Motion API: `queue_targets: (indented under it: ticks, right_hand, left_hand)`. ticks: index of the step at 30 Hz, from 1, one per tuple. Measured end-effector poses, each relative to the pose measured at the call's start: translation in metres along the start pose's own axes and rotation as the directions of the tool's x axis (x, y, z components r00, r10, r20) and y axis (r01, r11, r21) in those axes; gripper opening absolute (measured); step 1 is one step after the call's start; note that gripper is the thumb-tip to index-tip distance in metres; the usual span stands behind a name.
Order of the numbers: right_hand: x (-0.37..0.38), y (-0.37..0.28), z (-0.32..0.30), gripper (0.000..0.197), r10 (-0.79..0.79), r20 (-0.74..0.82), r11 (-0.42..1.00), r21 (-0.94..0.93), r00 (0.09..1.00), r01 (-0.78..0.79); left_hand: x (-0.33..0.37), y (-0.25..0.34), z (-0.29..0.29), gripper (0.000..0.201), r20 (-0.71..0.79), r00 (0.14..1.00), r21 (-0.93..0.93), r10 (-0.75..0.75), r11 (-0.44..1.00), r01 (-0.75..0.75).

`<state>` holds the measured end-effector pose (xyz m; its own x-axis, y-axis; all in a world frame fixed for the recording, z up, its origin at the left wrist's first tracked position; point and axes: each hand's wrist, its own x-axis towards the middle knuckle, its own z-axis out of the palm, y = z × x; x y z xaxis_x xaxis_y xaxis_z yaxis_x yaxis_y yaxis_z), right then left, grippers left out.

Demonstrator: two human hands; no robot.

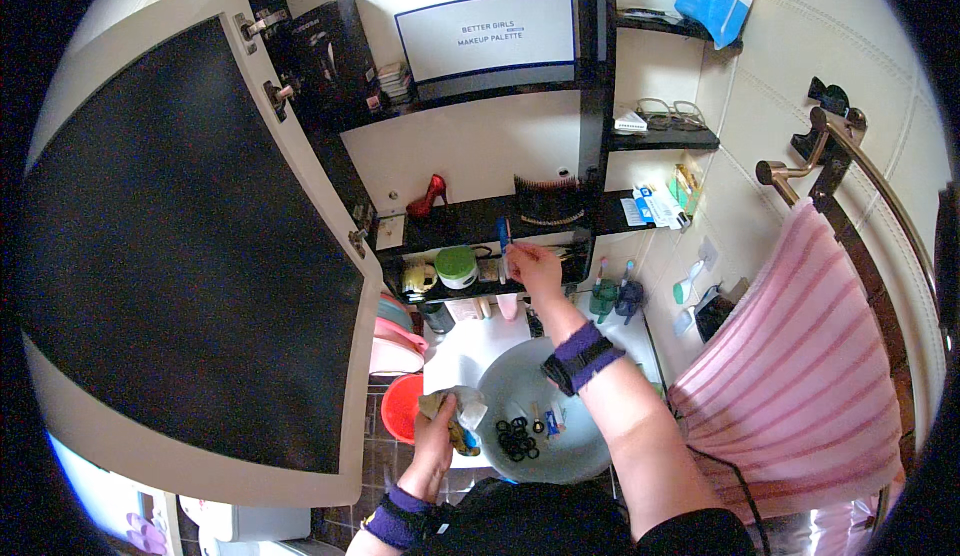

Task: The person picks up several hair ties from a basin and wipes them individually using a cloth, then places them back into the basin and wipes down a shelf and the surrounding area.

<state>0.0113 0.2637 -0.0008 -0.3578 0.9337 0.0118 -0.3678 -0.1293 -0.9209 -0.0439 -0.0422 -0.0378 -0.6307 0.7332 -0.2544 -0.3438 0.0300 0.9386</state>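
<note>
Pinching a thin blue-topped tube (504, 239) between fingertips, the right hand (535, 268) is raised to the lower shelf (470, 224) of the open wall cabinet; the grip is closed on the tube's lower part, and the tube stands roughly upright in front of the shelf edge. Judged by its size, the tube is light and stiff, probably smooth plastic, so a fingertip hold near the middle should serve; a wet hand could let it slip.

The left hand (440, 434) is closed around a crumpled cloth (462, 406) together with a small yellowish item whose kind cannot be told, held at the near-left rim of the pale basin (590, 446). The cloth looks soft and limp and may be taken anywhere.

Inside the basin lie a cluster of black rings (517, 439) and a few small packets.

Noted around: a green-lidded jar (457, 267) just left of the raised hand, a red shoe-shaped ornament (428, 196) on the shelf, the cabinet door (190, 246) swung wide to the left, and a pink striped towel (800, 356) on the rail to the right.
</note>
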Motion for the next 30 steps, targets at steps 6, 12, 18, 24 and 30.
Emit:
queue_targets:
  ticks: [6,12,18,24,30]
  right_hand:
    - [0.032,-0.009,0.011,0.016,0.088,-0.027,0.996,0.037,0.996,-0.087]
    - [0.024,-0.005,0.018,0.018,0.053,-0.091,0.995,0.094,0.994,-0.044]
    - [-0.018,-0.014,0.026,0.032,-0.509,0.099,0.619,-0.648,0.855,0.444]
    - [-0.030,-0.024,0.022,0.065,-0.424,0.445,-0.022,-0.876,0.789,0.482]
    - [-0.014,-0.030,0.021,0.068,-0.396,0.437,-0.089,-0.894,0.808,0.440]
  left_hand:
    - [-0.005,0.011,-0.018,0.027,-0.137,0.985,-0.151,-0.106,0.985,0.085]
    - [-0.004,-0.006,-0.030,0.026,-0.108,0.988,-0.120,-0.107,0.988,0.094]
    - [-0.010,0.013,-0.015,0.025,-0.115,0.985,-0.155,-0.129,0.982,0.111]
    - [-0.002,0.008,-0.008,0.027,-0.053,0.989,-0.157,-0.137,0.979,0.127]
    - [0.001,-0.009,-0.014,0.024,-0.033,0.986,-0.143,-0.166,0.977,0.160]
